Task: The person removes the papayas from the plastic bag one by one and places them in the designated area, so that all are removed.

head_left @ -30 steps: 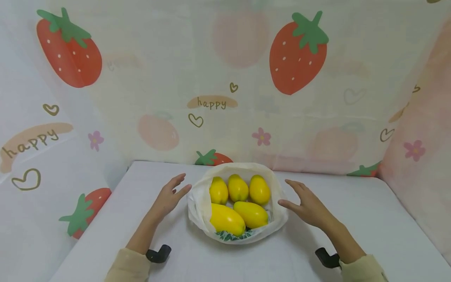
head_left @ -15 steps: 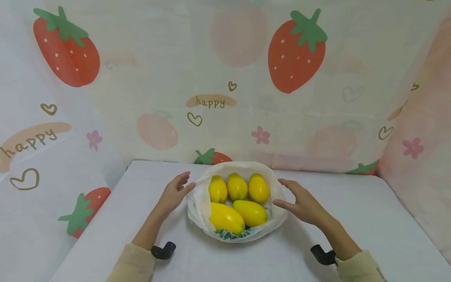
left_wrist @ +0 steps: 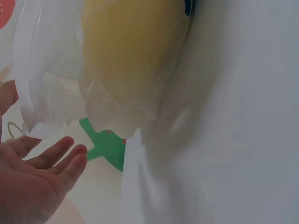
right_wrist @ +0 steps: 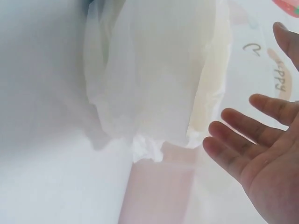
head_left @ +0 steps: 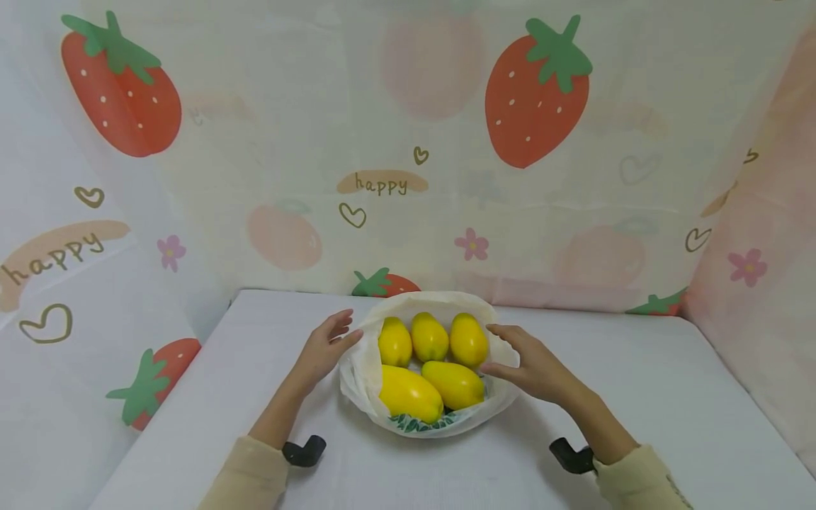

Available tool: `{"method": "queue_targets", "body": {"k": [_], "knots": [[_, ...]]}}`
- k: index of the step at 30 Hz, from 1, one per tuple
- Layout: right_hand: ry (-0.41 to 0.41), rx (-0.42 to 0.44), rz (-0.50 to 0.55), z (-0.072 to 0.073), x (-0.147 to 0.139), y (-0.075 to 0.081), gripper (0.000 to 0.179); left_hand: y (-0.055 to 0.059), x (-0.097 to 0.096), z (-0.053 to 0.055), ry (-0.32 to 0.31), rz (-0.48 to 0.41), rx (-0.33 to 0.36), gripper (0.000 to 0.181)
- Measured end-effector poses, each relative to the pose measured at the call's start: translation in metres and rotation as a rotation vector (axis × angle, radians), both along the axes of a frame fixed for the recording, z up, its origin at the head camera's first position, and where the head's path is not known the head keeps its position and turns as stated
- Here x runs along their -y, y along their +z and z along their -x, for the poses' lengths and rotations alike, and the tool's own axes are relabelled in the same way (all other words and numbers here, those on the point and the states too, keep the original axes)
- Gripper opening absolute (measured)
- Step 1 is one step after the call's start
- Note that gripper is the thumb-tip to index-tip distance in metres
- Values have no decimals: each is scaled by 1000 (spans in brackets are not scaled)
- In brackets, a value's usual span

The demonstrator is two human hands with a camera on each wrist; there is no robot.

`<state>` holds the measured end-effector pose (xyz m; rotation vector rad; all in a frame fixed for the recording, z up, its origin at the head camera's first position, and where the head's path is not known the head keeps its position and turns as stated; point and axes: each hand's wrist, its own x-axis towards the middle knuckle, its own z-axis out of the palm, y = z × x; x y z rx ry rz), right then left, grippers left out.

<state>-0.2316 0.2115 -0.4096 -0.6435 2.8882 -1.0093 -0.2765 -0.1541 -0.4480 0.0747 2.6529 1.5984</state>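
Observation:
A white plastic bag [head_left: 366, 397] with its mouth spread wide stands on the table. Several yellow mangoes [head_left: 454, 386] lie inside it, and green leaf print shows at the front rim. My left hand [head_left: 323, 350] is by the bag's left side, fingers loosely spread; in the left wrist view the hand [left_wrist: 37, 177] is beside the translucent bag wall. Over the bag's right rim reaches my right hand [head_left: 538, 368], thumb and fingers apart. The right wrist view has that hand [right_wrist: 261, 149] with its fingers extended beside the bag [right_wrist: 159, 70]. Neither hand holds anything.
The bag stands on a white-covered table [head_left: 255, 368]. Behind it hangs a curtain [head_left: 287, 142] printed with strawberries, hearts and flowers, which also runs along both sides. A black wrist mount [head_left: 306, 451] sits on each wrist.
Both hands have moved inward toward the bag, the left one rightward and the right one leftward over the rim. The bag and mangoes have stayed in place.

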Motion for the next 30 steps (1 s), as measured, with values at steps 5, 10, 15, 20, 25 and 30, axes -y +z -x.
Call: {"method": "queue_targets", "body": {"k": [5,10,15,20,25,30], "knots": [[31,23,1,0,7,1,76,0,-4,-1,13,1,7,65],[50,56,4,1,13,1,75,0,-7,-2,20,-16,24,64],[75,79,3,2,20,0,72,-1,-9,-2,18,-20,19,63],[102,93,-11,2,26,-3,74,-5,-10,-1,21,-38,19,62],[103,136,-29,2,32,-6,73,-7,-11,0,35,-52,4,60],[116,161,-39,2,39,-9,73,-6,-13,-1,40,-80,3,58]]}}
